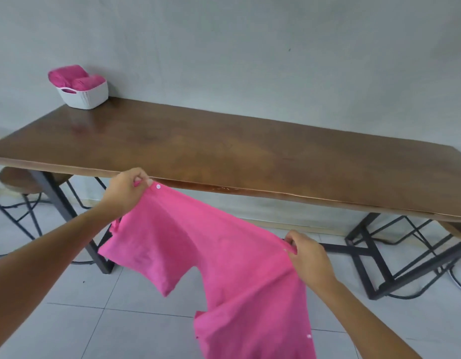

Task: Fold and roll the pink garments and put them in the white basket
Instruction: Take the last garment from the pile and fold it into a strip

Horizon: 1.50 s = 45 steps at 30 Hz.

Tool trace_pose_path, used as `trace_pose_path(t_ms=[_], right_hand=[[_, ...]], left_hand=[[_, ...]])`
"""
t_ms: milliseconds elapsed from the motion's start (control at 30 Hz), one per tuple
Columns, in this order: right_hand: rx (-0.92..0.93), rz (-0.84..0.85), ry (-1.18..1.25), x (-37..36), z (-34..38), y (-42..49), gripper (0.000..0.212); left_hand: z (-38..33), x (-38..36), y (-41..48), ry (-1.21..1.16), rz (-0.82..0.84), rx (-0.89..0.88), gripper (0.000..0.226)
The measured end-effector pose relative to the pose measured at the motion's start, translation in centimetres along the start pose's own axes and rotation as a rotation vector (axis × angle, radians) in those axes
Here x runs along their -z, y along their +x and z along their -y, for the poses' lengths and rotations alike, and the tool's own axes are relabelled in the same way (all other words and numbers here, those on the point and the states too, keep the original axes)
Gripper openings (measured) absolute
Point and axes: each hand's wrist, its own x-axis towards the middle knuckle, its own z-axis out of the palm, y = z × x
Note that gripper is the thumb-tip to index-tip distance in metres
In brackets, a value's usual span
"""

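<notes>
A pink garment [219, 255] with white snap buttons hangs in the air in front of the table's near edge. My left hand [126, 190] pinches its upper left corner beside a white snap. My right hand [308, 257] pinches the fabric's upper edge lower and to the right. The cloth sags between the hands, and one short leg or sleeve dangles below. The white basket [85, 95] stands at the table's far left corner against the wall, with two rolled pink garments [76, 77] in it.
The long brown wooden table [224, 146] stands against a grey wall. A round stool [19, 180] sits under its left end, and black metal frames [379, 255] stand under its right end. The floor is pale tile.
</notes>
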Motion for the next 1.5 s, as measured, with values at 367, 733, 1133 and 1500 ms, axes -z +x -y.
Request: trace_pose_path(t_ms=[367,733,1133,1500], right_hand=[[-0.094,-0.095,0.184,-4.4,4.4,1.0,0.038],[-0.261,-0.075,0.513,-6.5,6.2,3.7,0.014],[-0.379,-0.097,0.470,-6.9,9.3,4.3,0.040],[-0.454,-0.116,0.337,-4.3,9.5,7.8,0.063]], left_hand=[[5.3,7.4,4.9,0.101,-0.030,-0.019,0.012],[15.3,11.1,8.5,0.133,-0.007,0.171,0.018],[20.2,11.2,10.6,0.145,0.056,0.154,0.020],[21.3,9.2,13.1,0.112,0.066,0.209,0.021]])
